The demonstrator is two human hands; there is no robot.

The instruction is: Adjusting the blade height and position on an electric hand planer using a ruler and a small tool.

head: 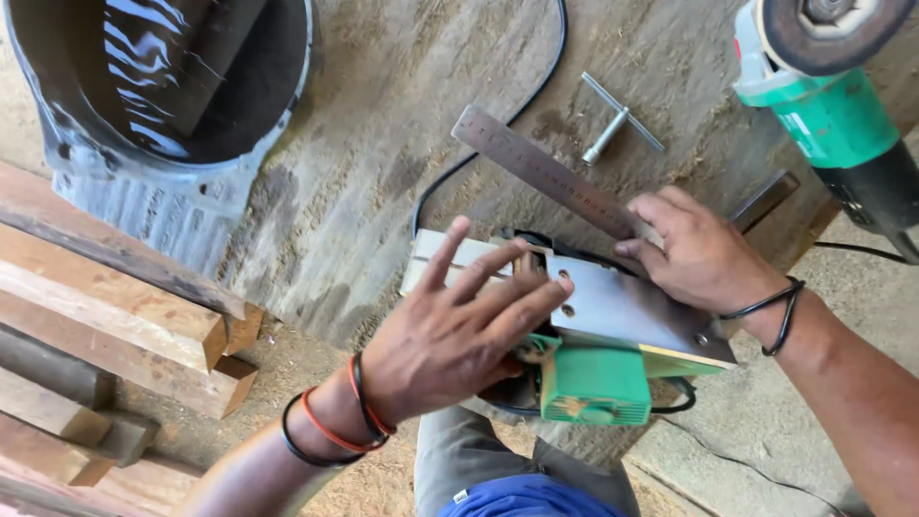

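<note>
Closest in, the left hand (458,330) lies spread, fingers splayed and flat, pressing on the green electric planer (593,349) that sits upturned, its metal sole plate (622,308) facing up. That hand grips nothing; the fingertips simply rest on the plate's near end and on the pale wooden board (436,254) beneath it. Black and orange bands ring that wrist.

Just across the plate, the right hand (694,254) is curled loosely, fingers bent down onto the plate's far edge, where the steel ruler (541,172) meets it. The ruler runs out from under those fingers, slanting away to the left. Whether the fingers pinch the ruler or only hold it down, I cannot tell.

Beyond the right hand, a small T-shaped metal key (617,120) lies on the dusty workbench (383,144). Right of it stands a green angle grinder (828,96), disc upward. Far beyond the left hand sits a dark round tub (172,86), with stacked timber planks (115,316) left of that wrist.
</note>
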